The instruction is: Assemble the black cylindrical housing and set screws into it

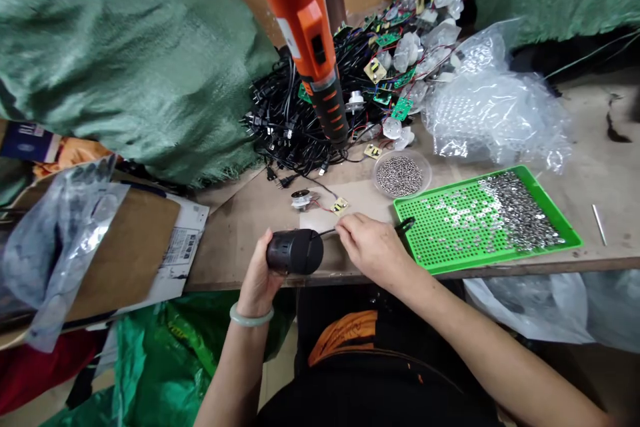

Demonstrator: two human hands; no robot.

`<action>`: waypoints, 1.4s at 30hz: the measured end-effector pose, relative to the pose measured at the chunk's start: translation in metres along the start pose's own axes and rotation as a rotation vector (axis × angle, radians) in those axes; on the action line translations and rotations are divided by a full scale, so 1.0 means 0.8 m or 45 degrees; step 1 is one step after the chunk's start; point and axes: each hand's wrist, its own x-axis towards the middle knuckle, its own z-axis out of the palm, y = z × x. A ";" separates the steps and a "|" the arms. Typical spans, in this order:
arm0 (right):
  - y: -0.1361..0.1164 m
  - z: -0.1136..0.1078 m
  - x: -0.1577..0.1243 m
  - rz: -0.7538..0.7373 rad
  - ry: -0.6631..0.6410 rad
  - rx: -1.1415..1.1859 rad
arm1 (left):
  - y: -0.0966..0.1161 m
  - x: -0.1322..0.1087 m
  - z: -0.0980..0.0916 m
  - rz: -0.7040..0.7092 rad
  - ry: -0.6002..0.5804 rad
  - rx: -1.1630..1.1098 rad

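Observation:
My left hand [263, 283] is wrapped around a black cylindrical housing [296, 251] that lies on its side just above the table's front edge. A thin black cable [327, 232] runs from the housing into the pinched fingers of my right hand [370, 247]. Part of a black cord shows again beyond that hand, by the green tray's left edge. Behind my hands lie a small yellow circuit board [339, 205] and a white round part with a dark disc [301, 199], joined by thin red wires.
An orange electric screwdriver [313, 33] hangs over the bench. Behind it is a heap of black plug cords [280, 113] with circuit boards. A dish of small screws [400, 175] and a green tray [435, 265] of metal pieces lie right. Left stands a cardboard box [150, 240].

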 end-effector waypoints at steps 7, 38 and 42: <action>0.017 0.023 0.001 -0.108 0.173 0.222 | -0.019 -0.005 0.010 0.170 -0.062 0.064; 0.024 0.037 -0.025 0.056 0.068 0.476 | -0.071 -0.011 0.025 0.698 -0.164 0.564; 0.024 0.031 -0.023 0.088 0.007 0.566 | -0.072 -0.012 0.026 0.784 -0.157 0.579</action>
